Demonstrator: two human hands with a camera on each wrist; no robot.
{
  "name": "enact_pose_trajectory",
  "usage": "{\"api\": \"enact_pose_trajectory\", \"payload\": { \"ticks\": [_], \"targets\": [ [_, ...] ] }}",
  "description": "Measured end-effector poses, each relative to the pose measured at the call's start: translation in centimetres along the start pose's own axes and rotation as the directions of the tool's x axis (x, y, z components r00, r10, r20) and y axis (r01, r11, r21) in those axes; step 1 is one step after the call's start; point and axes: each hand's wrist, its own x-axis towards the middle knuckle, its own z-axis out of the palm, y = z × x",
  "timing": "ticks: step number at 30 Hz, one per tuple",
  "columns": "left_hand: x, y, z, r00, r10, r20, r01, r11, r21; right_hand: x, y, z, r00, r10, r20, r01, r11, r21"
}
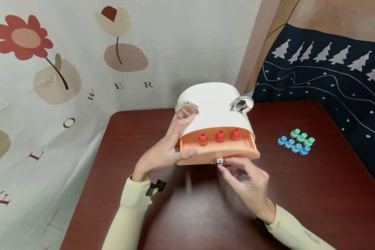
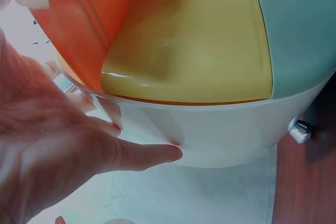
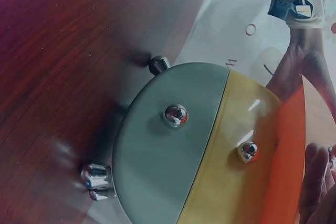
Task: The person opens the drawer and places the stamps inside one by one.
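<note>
A white rounded cabinet [image 1: 209, 104] with silver ear-like rings stands in the middle of the head view. Its orange top drawer [image 1: 237, 153] is pulled out, and three small red pegs [image 1: 220, 136] stand inside. My right hand [image 1: 251, 184] pinches that drawer's silver knob [image 1: 219, 161] between thumb and index finger. Against the cabinet's left side rests my left hand [image 1: 164, 149], fingers extended along the white wall and thumb across the drawer front's left end. Below the orange drawer, a yellow drawer [image 3: 226, 171] and a green drawer [image 3: 163, 156] are closed.
Several blue pegs [image 1: 289, 143] and green pegs [image 1: 301, 137] stand in rows on the dark red table [image 1: 300, 194], right of the cabinet. Short silver feet [image 3: 96, 176] stick out at the cabinet's bottom. A printed cloth [image 1: 187, 41] hangs behind the table.
</note>
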Motion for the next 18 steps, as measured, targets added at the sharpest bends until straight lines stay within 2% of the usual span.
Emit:
{"api": "enact_pose_trajectory", "payload": {
  "ticks": [9, 13, 18],
  "targets": [
    [0.0, -0.2, 0.3, 0.998, 0.0, -0.06, -0.002, 1.0, -0.021, 0.6, 0.9, 0.7, 1.0, 0.016, 0.013, -0.016, 1.0, 0.01],
    [0.0, -0.1, 0.5, 0.996, -0.033, -0.088, 0.03, 0.999, -0.036, 0.8, 1.3, 0.9, 0.999, 0.044, 0.02, -0.044, 0.999, 0.005],
    [0.2, 0.1, 0.4, 0.991, -0.044, -0.126, 0.04, 0.998, -0.039, 1.3, 1.7, 1.2, 0.997, 0.074, 0.03, -0.073, 0.997, -0.017]
  ]
}}
